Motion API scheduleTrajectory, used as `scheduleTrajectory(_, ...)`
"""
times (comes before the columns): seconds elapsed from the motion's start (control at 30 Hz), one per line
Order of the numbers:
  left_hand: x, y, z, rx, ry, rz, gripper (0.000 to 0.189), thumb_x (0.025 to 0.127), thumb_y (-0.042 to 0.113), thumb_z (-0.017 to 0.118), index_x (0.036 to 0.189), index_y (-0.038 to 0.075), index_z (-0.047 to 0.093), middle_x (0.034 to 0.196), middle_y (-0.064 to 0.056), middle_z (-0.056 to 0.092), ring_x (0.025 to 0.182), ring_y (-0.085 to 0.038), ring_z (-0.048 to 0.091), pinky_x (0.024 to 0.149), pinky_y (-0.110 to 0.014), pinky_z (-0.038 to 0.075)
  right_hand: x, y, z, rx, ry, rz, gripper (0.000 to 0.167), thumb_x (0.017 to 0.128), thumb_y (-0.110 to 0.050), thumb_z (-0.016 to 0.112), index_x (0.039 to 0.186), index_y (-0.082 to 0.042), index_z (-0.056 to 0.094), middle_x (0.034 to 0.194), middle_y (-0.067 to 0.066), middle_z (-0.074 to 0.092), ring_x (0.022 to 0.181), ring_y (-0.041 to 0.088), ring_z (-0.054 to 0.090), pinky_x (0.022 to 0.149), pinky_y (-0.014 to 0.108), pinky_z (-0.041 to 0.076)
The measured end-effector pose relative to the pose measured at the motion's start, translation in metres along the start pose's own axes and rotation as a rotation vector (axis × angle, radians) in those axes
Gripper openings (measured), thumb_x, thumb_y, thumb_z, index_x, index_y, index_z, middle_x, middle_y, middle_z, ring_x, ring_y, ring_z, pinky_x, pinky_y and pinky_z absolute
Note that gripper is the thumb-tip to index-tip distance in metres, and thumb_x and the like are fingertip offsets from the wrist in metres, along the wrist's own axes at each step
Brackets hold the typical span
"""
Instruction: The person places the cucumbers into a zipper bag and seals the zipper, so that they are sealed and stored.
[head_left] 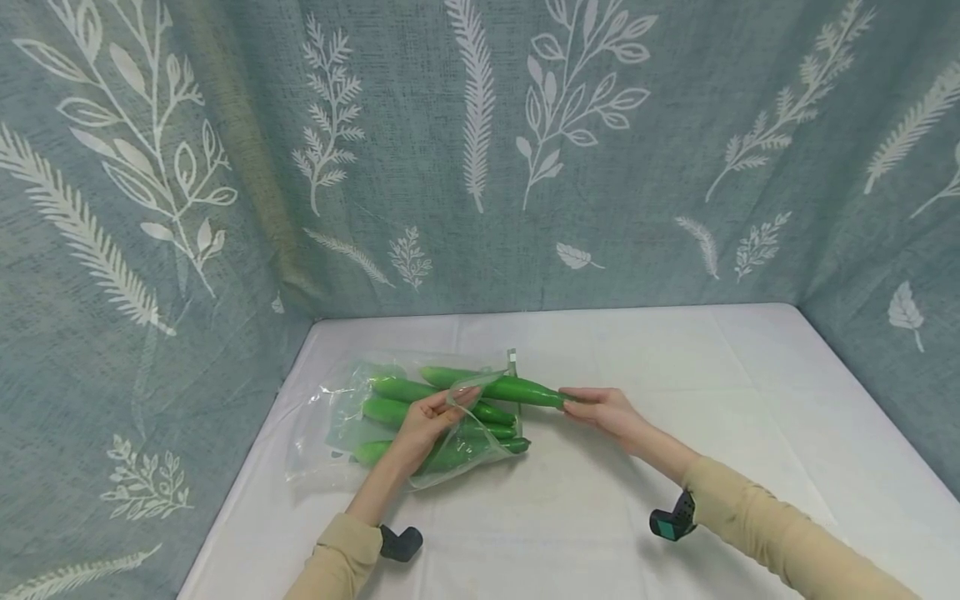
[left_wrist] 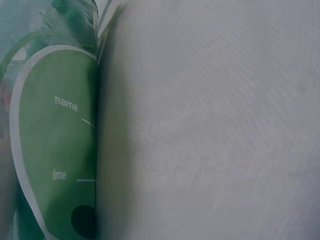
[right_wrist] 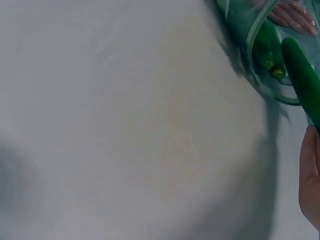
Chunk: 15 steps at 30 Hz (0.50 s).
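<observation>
A clear zip bag (head_left: 318,446) lies on its side with its mouth toward the right. Inside it are several green cucumbers (head_left: 386,410), stem ends facing the opening. My left hand (head_left: 422,427) grips the bag's upper film near the mouth, thumb and fingers on the plastic. With its fingertips, my right hand (head_left: 611,415) pinches the tip of one cucumber (head_left: 528,392), which lies partly within the bag and partly out past its mouth. In the right wrist view the bag's rim (right_wrist: 252,50) gapes around that cucumber. A green label (left_wrist: 55,140) printed "name" and "time" fills the left wrist view's left side.
A white cloth (head_left: 675,358) covers the table under the bag. Blue-green curtains (head_left: 420,167) with white leaf patterns stand behind it and along both sides. A dark wrist camera (head_left: 401,543) sits at the left cuff, another wrist camera (head_left: 672,518) at the right.
</observation>
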<state>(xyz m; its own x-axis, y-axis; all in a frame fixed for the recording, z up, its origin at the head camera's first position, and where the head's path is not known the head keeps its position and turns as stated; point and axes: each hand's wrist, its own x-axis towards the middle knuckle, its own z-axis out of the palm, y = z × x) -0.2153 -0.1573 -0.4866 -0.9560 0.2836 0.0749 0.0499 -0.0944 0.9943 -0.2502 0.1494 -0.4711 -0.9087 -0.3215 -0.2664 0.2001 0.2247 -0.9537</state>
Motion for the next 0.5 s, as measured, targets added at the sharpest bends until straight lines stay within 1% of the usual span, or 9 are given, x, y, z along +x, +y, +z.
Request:
scheduleTrajectory(0.13, 0.0, -0.001, -0.001, 0.0, -0.004, 0.0, 0.051, 0.092, 0.017, 0.061, 0.134, -0.007, 0.045, 0.116, 0.02, 0.066, 0.118, 0.002, 0.055, 0.116, -0.048, 0.026, 0.006, -0.002, 0.008, -0.033, -0.012, 0.001, 0.043, 0.091, -0.016, 0.062, 0.131, -0.001, 0.054, 0.133, 0.019, 0.055, 0.11, 0.015, 0.061, 0.099, 0.035, 0.05)
scheduleTrajectory(0.33, 0.0, 0.001, 0.0, 0.011, -0.005, -0.003, 0.048, 0.093, 0.013, 0.059, 0.135, -0.007, 0.045, 0.121, 0.015, 0.065, 0.119, 0.001, 0.055, 0.115, -0.048, 0.028, 0.014, -0.003, 0.018, -0.092, -0.029, -0.061, 0.043, 0.091, -0.016, 0.062, 0.131, -0.001, 0.055, 0.13, 0.02, 0.059, 0.112, 0.023, 0.061, 0.099, 0.039, 0.05)
scheduleTrajectory(0.43, -0.001, 0.0, 0.0, 0.022, -0.005, 0.004, 0.05, 0.093, 0.018, 0.06, 0.135, -0.004, 0.047, 0.123, 0.013, 0.064, 0.121, 0.001, 0.053, 0.115, -0.048, 0.029, 0.017, -0.003, 0.024, -0.124, -0.023, -0.105, 0.043, 0.09, -0.016, 0.064, 0.13, -0.002, 0.056, 0.129, 0.02, 0.059, 0.113, 0.027, 0.061, 0.099, 0.04, 0.05)
scheduleTrajectory(0.5, -0.001, -0.001, -0.001, 0.034, -0.007, 0.016, 0.048, 0.092, 0.021, 0.061, 0.134, 0.0, 0.05, 0.123, 0.014, 0.064, 0.122, 0.001, 0.052, 0.114, -0.046, 0.031, 0.018, -0.003, 0.027, -0.139, -0.009, -0.132, 0.042, 0.089, -0.015, 0.065, 0.128, -0.002, 0.058, 0.128, 0.019, 0.06, 0.115, 0.029, 0.061, 0.098, 0.041, 0.05)
